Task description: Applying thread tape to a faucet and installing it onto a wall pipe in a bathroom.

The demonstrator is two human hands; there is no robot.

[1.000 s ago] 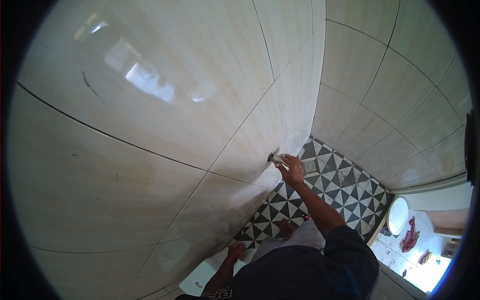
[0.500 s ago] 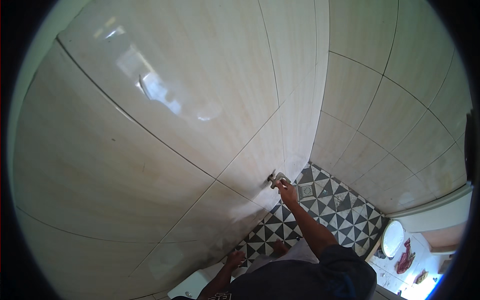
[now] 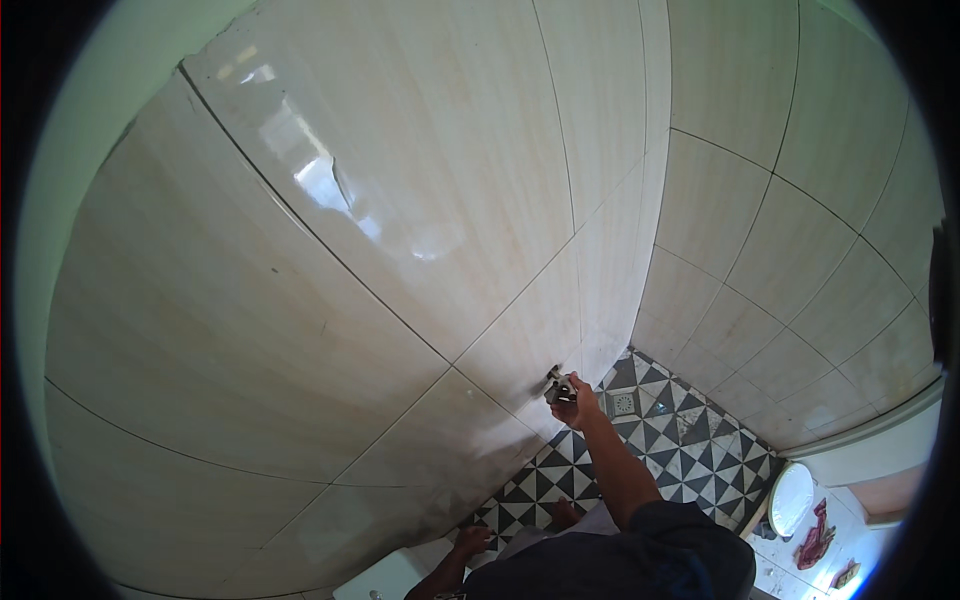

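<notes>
My right hand (image 3: 574,405) reaches out low to the tiled wall, its fingers closed round a small grey metal fitting (image 3: 560,392) with dark parts. The fitting sits at or against the wall surface; the exact contact is too small to tell. My left hand (image 3: 474,541) hangs low near my body, fingers curled in, with nothing visible in it. It is beside a white cistern-like box (image 3: 385,575). The glossy cream wall (image 3: 400,250) fills most of the view, with dark joint lines.
Black-and-white triangle-patterned floor (image 3: 660,420) lies below, with a square drain (image 3: 624,403) near the corner. A second tiled wall (image 3: 770,240) stands at the right. Beyond a raised edge are a white round container (image 3: 790,498) and a crumpled red cloth (image 3: 817,540).
The view has shifted, so the wall and floor sit slightly lower and to the right. My right hand has turned round the metal fitting, showing its darker side. My left hand stays low.
</notes>
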